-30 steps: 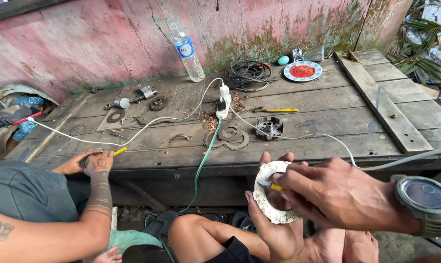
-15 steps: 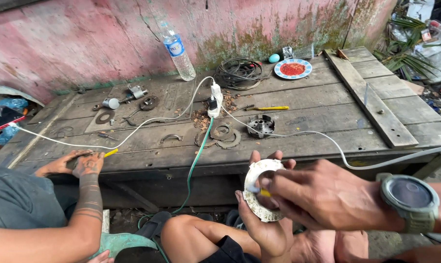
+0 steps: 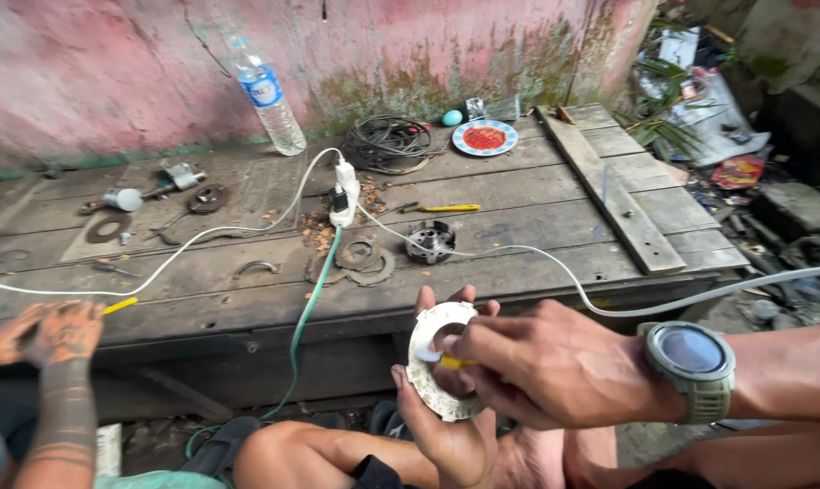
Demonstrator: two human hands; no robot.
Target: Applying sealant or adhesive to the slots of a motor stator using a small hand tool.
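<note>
Left hand [image 3: 446, 426] cups flat white plastic ring [image 3: 433, 371] from below, fingers curled on rim | right hand [image 3: 555, 371] pinches thin yellow tool [image 3: 455, 362] at ring's hole | ring held above knees, before wooden bench [image 3: 519, 195] | likely light, stiff, brittle; grip outer rim

A white, grimy ring-shaped disc [image 3: 435, 373] stands upright with a yellow-handled tool [image 3: 453, 362] at its hole.

It was a rough outdoor repair spot: a weathered plank desk [image 3: 537, 195] against a stained pink wall [image 3: 111, 63], strewn with metal rings [image 3: 360, 258], coiled wire [image 3: 387, 143], a power strip [image 3: 345, 192] and a yellow-handled screwdriver [image 3: 442, 208].
</note>
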